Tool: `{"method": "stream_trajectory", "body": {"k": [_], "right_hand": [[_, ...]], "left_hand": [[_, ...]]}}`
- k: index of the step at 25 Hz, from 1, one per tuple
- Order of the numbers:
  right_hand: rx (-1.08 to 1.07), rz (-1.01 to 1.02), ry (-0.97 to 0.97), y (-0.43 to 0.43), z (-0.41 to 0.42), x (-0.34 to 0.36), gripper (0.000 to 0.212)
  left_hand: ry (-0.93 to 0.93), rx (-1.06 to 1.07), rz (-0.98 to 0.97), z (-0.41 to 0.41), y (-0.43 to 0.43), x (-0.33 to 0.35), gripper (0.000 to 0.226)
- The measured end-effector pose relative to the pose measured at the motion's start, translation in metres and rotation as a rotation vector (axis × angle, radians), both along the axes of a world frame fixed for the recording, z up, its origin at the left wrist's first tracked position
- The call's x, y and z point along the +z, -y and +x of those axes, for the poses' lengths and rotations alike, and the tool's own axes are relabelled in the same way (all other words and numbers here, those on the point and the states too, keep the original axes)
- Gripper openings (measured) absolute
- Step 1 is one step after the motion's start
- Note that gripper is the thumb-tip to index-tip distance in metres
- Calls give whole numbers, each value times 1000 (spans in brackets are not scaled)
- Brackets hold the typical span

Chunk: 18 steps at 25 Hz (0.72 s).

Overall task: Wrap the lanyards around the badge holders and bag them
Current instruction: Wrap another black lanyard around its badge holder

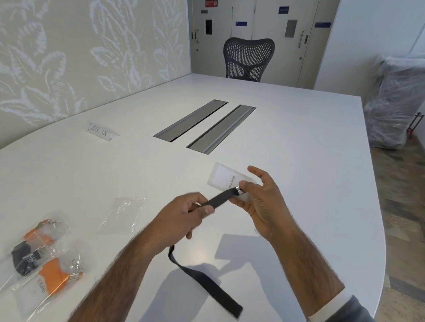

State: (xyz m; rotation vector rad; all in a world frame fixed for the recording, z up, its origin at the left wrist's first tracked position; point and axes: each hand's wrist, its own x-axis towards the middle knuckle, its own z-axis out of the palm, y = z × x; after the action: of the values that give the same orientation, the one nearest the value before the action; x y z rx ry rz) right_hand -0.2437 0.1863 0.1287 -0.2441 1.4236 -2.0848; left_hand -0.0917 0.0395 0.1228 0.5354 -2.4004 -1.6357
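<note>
Both forearms reach forward from the bottom edge over the white tabletop (305, 146), and the two hands meet a little right of the centre. The left hand (182, 217) is turned with its back up, and its fingers (205, 211) are closed around the black lanyard (218, 200), which runs tight up toward 2 o'clock to a small metal clip (239, 190). The right hand (265, 205) stands with the palm facing left; its thumb and lower fingers pinch the badge holder (224, 177) near the clip, while the index finger is stretched loose above it. The badge holder is one clear sleeve with a white card inside, held in the air just above the tabletop. Below the left hand the rest of the lanyard hangs down and lies on the tabletop toward 5 o'clock. At 9 o'clock from the left hand lies one empty clear bag (122, 215), flat on the tabletop. At 8 o'clock, near the left edge, there are filled bags (29, 262) that overlap; I count about three, with two orange lanyards and one black one inside. Further away at 10 o'clock stands one folded card sign (101, 131) with the words CHECK-IN. At 12 o'clock two grey cable hatches (203, 124) sit in the tabletop, and one dark mesh chair (249, 58) is behind the far edge.
</note>
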Motion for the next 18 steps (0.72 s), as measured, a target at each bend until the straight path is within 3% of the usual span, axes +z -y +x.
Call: {"method": "stream_trajectory", "body": {"k": [3, 6, 9, 15, 18], "right_hand": [[-12, 62, -5, 2, 0, -1, 40], [36, 207, -131, -1, 4, -2, 33], [112, 219, -195, -3, 9, -1, 25], [215, 169, -119, -3, 8, 3, 17], [217, 247, -176, -3, 9, -1, 22]], "left_hand": [[69, -91, -31, 5, -3, 1, 19], [-103, 74, -41, 5, 3, 11, 23], [-195, 174, -21, 4, 20, 20, 27], [-67, 44, 58, 11, 35, 13, 33], [-145, 93, 76, 9, 32, 11, 36]]}}
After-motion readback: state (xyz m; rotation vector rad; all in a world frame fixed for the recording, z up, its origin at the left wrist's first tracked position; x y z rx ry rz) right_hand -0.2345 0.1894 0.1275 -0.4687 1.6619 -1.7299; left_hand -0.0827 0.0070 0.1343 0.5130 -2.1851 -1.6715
